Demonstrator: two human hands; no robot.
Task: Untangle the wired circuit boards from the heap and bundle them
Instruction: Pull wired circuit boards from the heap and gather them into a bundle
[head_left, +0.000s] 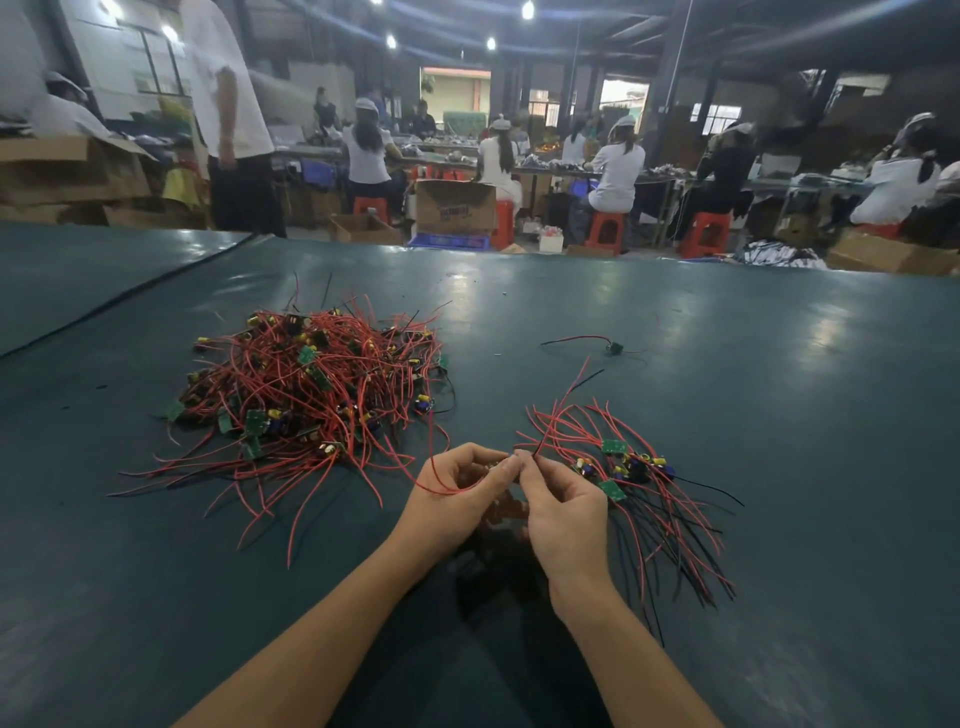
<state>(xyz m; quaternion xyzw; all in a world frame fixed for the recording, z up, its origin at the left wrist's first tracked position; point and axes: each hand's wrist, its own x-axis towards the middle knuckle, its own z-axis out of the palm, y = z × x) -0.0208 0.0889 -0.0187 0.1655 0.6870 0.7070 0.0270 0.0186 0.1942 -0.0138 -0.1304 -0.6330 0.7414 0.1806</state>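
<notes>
Just right of the heap (311, 384) on the desk (727, 364), left hand (457, 491) and right hand (563, 514) meet, each grip pinched on a red wire (440, 486). A smaller bundle (623, 467) lies farther right, wires fanned out.

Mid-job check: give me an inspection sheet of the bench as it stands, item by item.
Surface: dark green table top, smooth, with light reflections.
Job's things: tangled heap of green circuit boards with red and black wires on the left; smaller spread of the same boards on the right, wires fanned toward the person.
Clutter: lone small black component with red and black leads, apart beyond the spread.
Grippers: left hand and right hand both pinch a thin red wire between the piles; anything else held is hidden.
Cables: dark line across the far left corner, cable or seam, cannot tell.
Surroundings: seated workers on red plastic stools; brown cardboard box.
</notes>
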